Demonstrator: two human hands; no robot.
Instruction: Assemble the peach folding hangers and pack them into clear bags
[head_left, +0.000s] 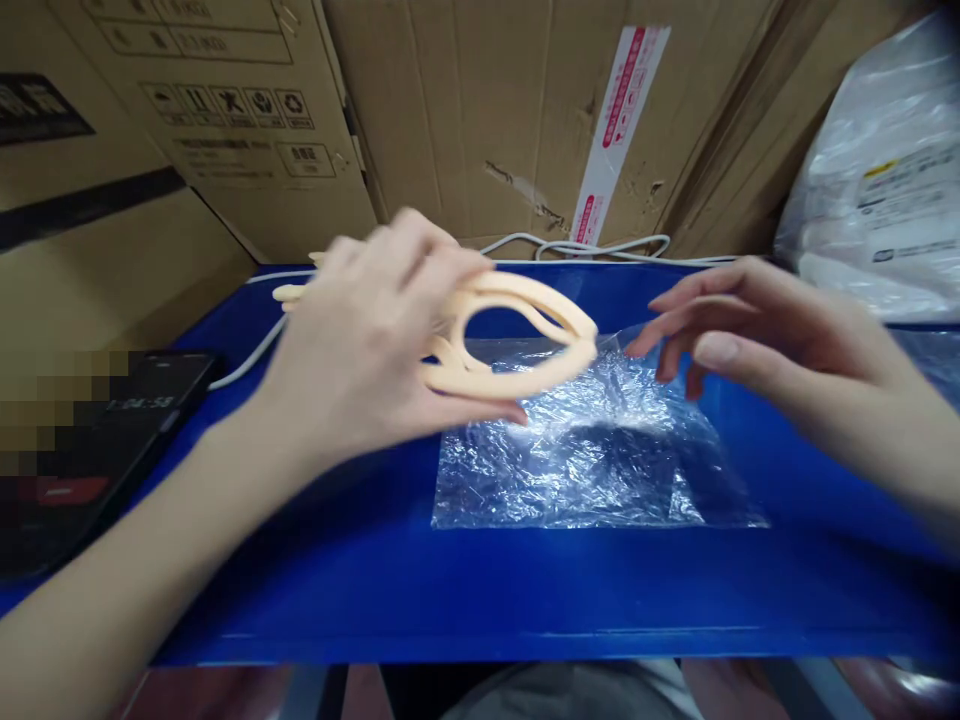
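Observation:
My left hand [367, 330] is wrapped around a cream-coloured plastic item with curved loops [555, 370], held above the table. Its rounded looped end points right, and a narrow end sticks out behind my fingers on the left; the palm and fingers hide its middle, so I cannot tell its exact kind. To the right, my right hand [787, 350] hovers with fingers apart and slightly bent, holding nothing. Below and between both hands lies a flat, crinkled clear plastic bag [592, 470].
The blue table [480, 590] has cardboard boxes [465, 120] standing along its back and left. A white cable [600, 245] runs along the back edge. At left lies a black phone [112, 450] with a timer showing. A wrapped white package [885, 180] stands at the back right.

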